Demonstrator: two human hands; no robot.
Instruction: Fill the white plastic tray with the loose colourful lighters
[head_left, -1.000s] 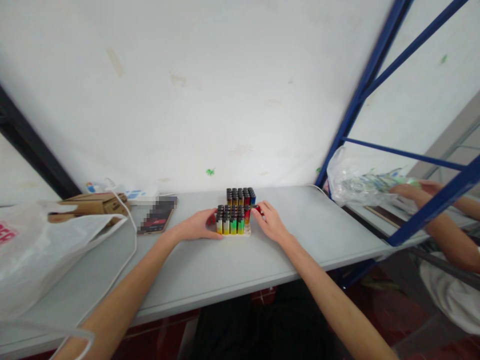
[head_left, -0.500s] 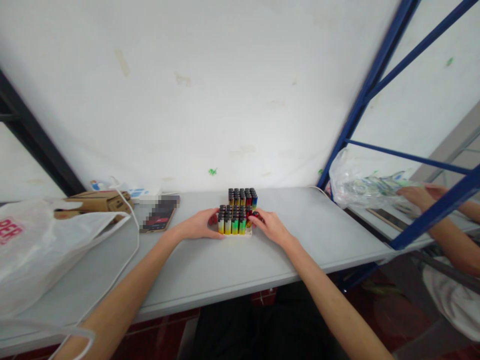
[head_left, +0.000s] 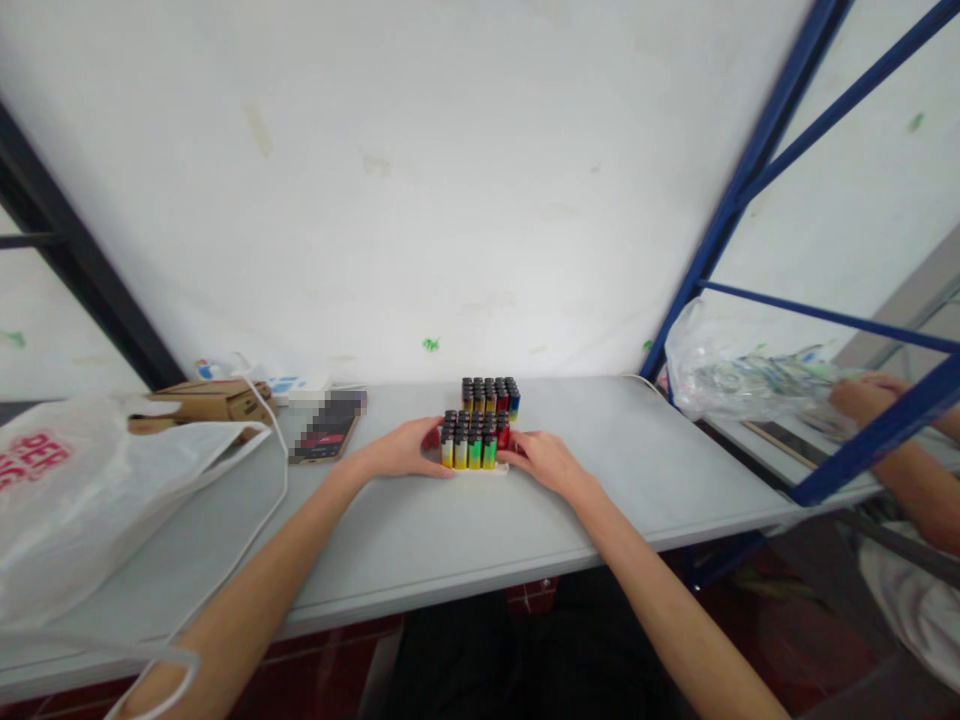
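Note:
Cigarette lighters point(head_left: 469, 452) with black tops stand upright in rows in a low white tray point(head_left: 491, 470); the front ones are yellow, silver and green. My left hand point(head_left: 409, 448) is wrapped round the tray's left end, thumb in front, other fingers partly hidden behind the lighters. At the right end my right hand point(head_left: 544, 458) has its fingers pinched together at a red lighter point(head_left: 504, 437), which they partly cover. Just behind, closer to the wall, stands a second block of lighters point(head_left: 490, 397) in red, yellow and blue.
Left on the grey table point(head_left: 450, 540) lie a phone point(head_left: 330, 425), a cardboard box point(head_left: 214, 402), a white cable point(head_left: 281, 490) and a white plastic bag point(head_left: 112, 500). Beyond the blue metal frame point(head_left: 720, 230) at right, another person's hands point(head_left: 862, 400) are near a clear plastic bag point(head_left: 720, 375).
My right hand has lowered a tilted red-and-yellow lighter to the tray's right end; its lower part is now covered. My left hand keeps its place at the tray. The view has shifted slightly.

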